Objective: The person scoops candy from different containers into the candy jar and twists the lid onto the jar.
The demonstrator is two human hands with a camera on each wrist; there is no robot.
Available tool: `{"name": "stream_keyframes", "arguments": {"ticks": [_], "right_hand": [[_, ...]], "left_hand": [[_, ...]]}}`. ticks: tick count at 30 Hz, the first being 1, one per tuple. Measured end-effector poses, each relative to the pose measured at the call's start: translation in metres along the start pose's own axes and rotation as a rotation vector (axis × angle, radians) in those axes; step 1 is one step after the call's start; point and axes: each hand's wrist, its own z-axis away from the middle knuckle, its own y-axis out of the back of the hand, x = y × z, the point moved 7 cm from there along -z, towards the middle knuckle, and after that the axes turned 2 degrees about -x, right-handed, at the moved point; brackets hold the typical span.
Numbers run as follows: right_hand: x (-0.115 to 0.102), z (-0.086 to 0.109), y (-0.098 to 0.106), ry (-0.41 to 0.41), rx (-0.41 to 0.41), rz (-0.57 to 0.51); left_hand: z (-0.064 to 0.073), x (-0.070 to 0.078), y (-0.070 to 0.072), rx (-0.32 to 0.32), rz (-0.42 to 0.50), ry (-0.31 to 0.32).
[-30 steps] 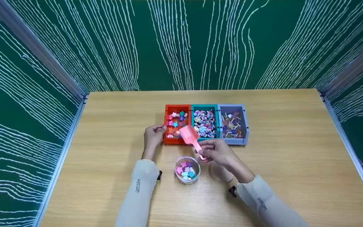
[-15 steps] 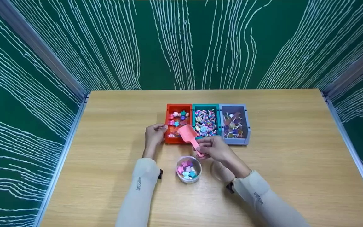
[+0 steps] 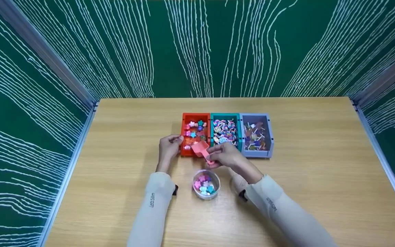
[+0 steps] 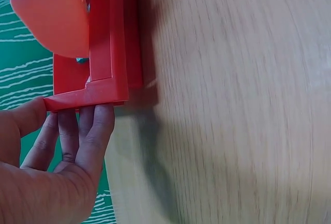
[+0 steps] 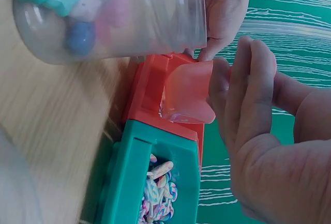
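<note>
My left hand holds the left side of the red bin, its thumb at the rim and its fingers against the outer wall. Between thumb and fingers, my right hand pinches the handle of a pink scoop. The scoop's blade is over the front part of the red bin, which contains star-shaped and round beads. Whether anything lies in the blade is hard to see. Just in front of the bin stands a clear plastic jar with pink, teal and blue beads inside.
Joined to the red bin are a teal bin of swirl lollipop pieces and a lilac bin of small stick-like pieces. A clear round lid lies partly under the right forearm. Green walls enclose the wooden table.
The right hand has moved left and slightly forward, and the scoop's blade has dipped and tilted toward the red bin's front. The left hand stays at the red bin.
</note>
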Motion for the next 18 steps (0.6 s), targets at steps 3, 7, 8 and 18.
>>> {"name": "stream_keyframes", "arguments": {"ticks": [3, 7, 8, 18], "right_hand": [[-0.004, -0.006, -0.002, -0.019, -0.005, -0.019], [-0.009, -0.015, -0.002, -0.052, -0.006, -0.051], [-0.01, -0.017, -0.002, -0.061, -0.005, -0.056], [-0.016, -0.031, -0.002, -0.122, 0.023, -0.15]], "left_hand": [[0.0, -0.001, 0.0, 0.007, -0.001, -0.003], [0.0, -0.002, 0.0, 0.014, -0.006, 0.004], [0.0, -0.002, 0.0, 0.013, -0.005, 0.006], [0.003, 0.002, 0.0, 0.009, -0.005, -0.014]]}}
